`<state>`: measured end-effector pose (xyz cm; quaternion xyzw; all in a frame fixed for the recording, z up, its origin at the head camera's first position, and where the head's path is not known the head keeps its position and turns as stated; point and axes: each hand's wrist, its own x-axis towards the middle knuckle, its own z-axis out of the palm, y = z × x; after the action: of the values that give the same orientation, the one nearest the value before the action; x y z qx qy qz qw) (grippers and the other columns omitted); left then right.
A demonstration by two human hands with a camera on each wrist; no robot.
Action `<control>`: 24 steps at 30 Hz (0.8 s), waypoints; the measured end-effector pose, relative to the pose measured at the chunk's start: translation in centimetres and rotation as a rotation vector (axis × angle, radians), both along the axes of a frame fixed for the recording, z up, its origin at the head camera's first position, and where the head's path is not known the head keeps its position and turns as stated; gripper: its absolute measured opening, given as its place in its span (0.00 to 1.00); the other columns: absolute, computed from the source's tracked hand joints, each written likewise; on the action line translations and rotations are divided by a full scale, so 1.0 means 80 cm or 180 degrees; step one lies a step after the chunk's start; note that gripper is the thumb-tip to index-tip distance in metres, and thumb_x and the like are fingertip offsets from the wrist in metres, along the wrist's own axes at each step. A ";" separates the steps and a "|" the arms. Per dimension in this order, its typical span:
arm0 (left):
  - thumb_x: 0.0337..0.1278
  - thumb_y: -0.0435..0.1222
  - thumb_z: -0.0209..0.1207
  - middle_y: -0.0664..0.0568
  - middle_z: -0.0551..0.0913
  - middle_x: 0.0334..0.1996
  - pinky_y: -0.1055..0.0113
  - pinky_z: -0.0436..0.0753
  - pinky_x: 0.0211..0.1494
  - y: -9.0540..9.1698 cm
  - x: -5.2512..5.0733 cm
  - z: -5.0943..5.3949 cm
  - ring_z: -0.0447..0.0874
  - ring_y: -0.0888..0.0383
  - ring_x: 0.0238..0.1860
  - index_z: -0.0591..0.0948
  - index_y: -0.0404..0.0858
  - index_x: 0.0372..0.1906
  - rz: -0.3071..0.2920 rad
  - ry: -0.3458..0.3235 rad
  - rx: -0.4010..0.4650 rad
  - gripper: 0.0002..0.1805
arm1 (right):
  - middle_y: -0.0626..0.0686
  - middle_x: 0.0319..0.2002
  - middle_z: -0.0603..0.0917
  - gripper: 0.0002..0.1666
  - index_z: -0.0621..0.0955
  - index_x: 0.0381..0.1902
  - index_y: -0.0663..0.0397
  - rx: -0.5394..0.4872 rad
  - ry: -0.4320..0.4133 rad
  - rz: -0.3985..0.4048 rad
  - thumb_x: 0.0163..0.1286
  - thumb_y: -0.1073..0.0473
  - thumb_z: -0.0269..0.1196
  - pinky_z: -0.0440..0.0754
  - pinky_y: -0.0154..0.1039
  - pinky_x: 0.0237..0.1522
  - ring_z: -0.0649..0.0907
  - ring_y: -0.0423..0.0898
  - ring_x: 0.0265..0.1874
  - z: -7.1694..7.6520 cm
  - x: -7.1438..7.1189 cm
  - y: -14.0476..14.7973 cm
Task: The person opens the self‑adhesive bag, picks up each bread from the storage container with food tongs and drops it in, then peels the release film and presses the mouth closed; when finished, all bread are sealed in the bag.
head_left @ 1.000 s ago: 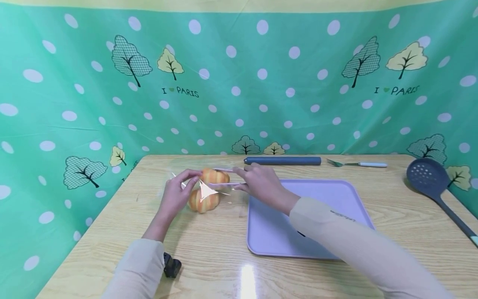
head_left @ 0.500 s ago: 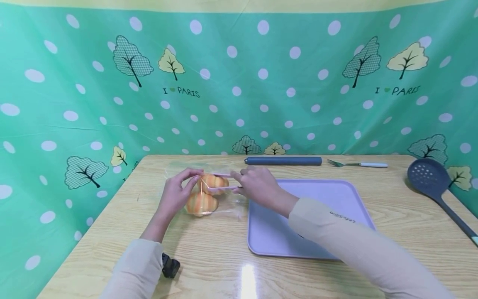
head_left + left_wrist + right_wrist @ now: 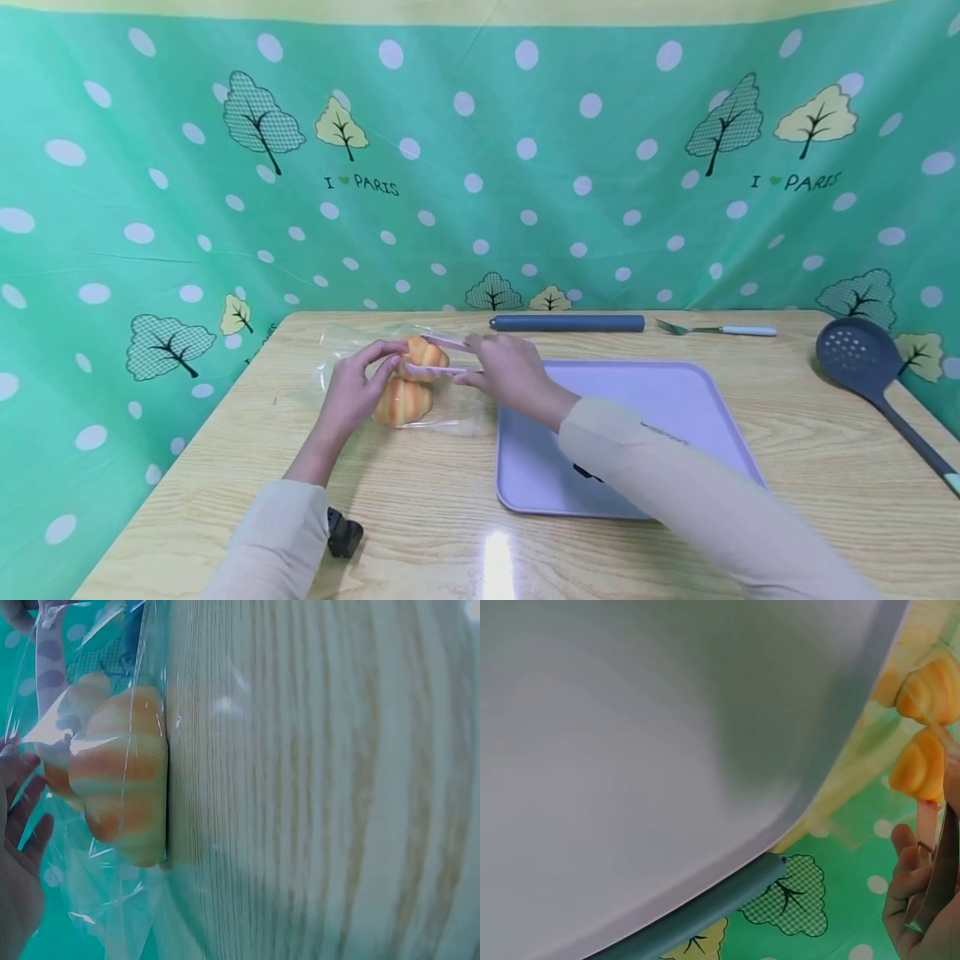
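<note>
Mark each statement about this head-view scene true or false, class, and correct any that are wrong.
1. The right hand holds tongs. True.
2. The fork lies right of the dark blue rod. True.
3. The left hand holds the fork. False: it pinches the clear plastic bag.
4. The skimmer rests on the tray. False: it is to the tray's right.
5. Striped croissants show through the bag's plastic. True.

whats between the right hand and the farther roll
The tongs: the right hand grips them and their two arms reach to the farther roll, where clear bag film shows too. See the head view.
</note>
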<state>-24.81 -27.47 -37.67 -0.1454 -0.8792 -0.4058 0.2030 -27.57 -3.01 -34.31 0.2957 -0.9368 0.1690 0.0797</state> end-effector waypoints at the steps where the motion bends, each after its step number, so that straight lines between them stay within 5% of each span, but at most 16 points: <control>1: 0.70 0.29 0.60 0.44 0.87 0.52 0.45 0.75 0.67 0.000 0.000 0.000 0.81 0.42 0.61 0.86 0.36 0.48 -0.0001 -0.0007 0.0017 0.08 | 0.52 0.37 0.88 0.32 0.83 0.57 0.56 -0.0027 -0.0044 -0.0019 0.62 0.42 0.73 0.76 0.34 0.22 0.80 0.42 0.25 0.001 -0.001 -0.002; 14: 0.70 0.28 0.59 0.41 0.86 0.53 0.43 0.72 0.69 -0.006 -0.002 -0.002 0.79 0.39 0.63 0.85 0.35 0.50 0.0083 -0.0205 0.0087 0.09 | 0.49 0.36 0.90 0.34 0.85 0.59 0.45 0.0238 0.0118 -0.0011 0.58 0.37 0.73 0.60 0.29 0.15 0.69 0.40 0.20 0.007 -0.013 -0.013; 19: 0.72 0.29 0.58 0.40 0.85 0.55 0.43 0.71 0.71 -0.009 -0.003 -0.002 0.77 0.39 0.65 0.84 0.34 0.52 0.0091 -0.0304 0.0026 0.10 | 0.50 0.47 0.90 0.36 0.83 0.61 0.48 0.0226 -0.0082 -0.0014 0.60 0.36 0.72 0.72 0.32 0.19 0.83 0.44 0.31 0.005 -0.016 -0.016; 24: 0.74 0.31 0.56 0.39 0.84 0.57 0.42 0.70 0.70 -0.010 -0.003 -0.001 0.75 0.39 0.66 0.83 0.33 0.55 0.0117 -0.0420 -0.0069 0.12 | 0.51 0.40 0.88 0.39 0.81 0.64 0.50 0.0203 -0.0065 0.0085 0.60 0.36 0.72 0.74 0.32 0.22 0.83 0.45 0.33 0.004 -0.017 -0.008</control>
<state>-25.02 -28.29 -37.77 -0.1043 -0.8975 -0.4011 0.1504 -28.90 -3.65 -33.96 0.3089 -0.9385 0.1431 0.0584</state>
